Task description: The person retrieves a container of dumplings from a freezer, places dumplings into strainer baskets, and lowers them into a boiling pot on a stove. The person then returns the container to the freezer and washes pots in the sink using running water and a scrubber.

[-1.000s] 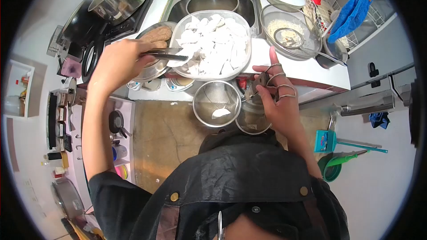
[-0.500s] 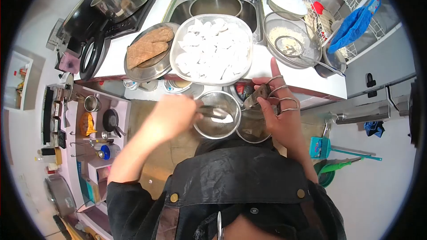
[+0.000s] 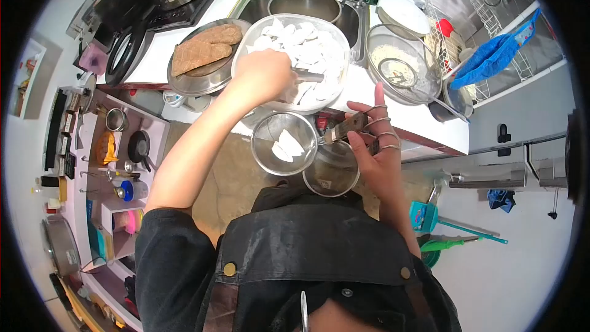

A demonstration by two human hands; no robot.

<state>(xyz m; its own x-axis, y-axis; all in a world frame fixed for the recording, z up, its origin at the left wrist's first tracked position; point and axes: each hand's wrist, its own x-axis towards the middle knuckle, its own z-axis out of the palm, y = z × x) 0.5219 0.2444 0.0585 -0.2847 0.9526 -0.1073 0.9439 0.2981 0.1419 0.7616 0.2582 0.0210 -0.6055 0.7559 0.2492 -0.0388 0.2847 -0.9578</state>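
Note:
My left hand (image 3: 267,77) is closed around metal tongs (image 3: 310,76), reaching into a large whitish tub (image 3: 243,55) full of white pieces; their tips are partly hidden among the pieces. My right hand (image 3: 380,154) grips the handles of two round mesh strainers, with metal loops around its fingers. The upper strainer (image 3: 267,163) holds a few white pieces (image 3: 289,146) and sits just in front of the tub. Lower and to the right hangs the second strainer (image 3: 338,178), in which no white pieces show.
Left of the tub, a brown oven mitt (image 3: 206,49) lies on a metal tray (image 3: 184,83). Behind stands a sink (image 3: 252,3) with a metal basin. On the right are a bowl of pale crumbs (image 3: 393,61) with a strainer in it, and a dish rack (image 3: 485,43).
My left hand has moved from over the upper strainer up into the tub with the tongs. More white pieces now show in that strainer. Both strainers have shifted left in view.

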